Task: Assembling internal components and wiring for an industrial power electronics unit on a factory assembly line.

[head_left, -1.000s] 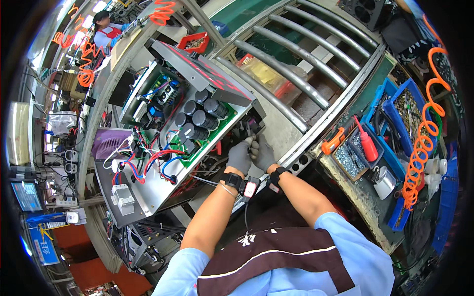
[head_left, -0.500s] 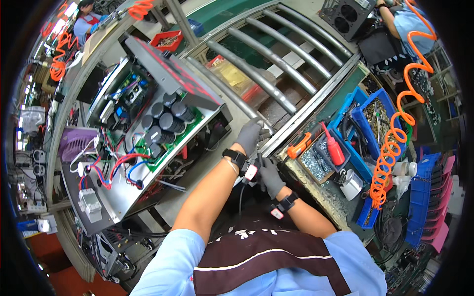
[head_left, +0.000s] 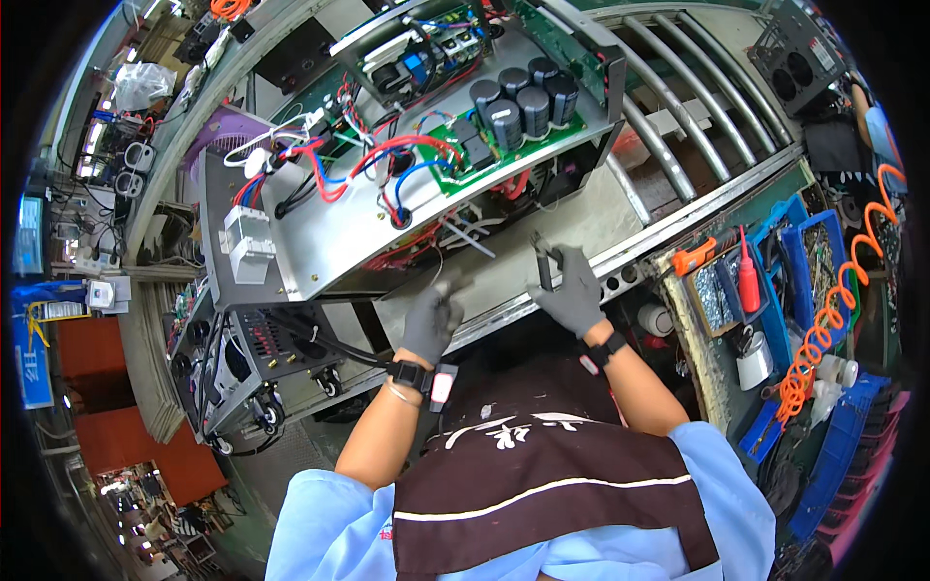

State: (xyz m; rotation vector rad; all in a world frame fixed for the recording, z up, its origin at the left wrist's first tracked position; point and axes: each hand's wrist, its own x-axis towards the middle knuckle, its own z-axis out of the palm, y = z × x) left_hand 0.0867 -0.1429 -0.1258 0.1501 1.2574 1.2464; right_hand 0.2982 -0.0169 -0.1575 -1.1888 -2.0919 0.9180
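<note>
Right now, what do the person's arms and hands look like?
The left hand and right hand wear grey gloves. Black wrist straps carry small white-faced tags, and a pale bracelet sits behind the left strap. Light-blue sleeves are short.

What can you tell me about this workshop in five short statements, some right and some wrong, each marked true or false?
1. The right hand holds a dark tool. True.
2. The left hand is bare. False: the left hand wears a gray glove.
3. Black cylinders stand on a green circuit board. True.
4. The red bottle lies to the left of both hands. False: the red bottle is to their right.
5. The orange hose on the right is coiled. True.
</note>
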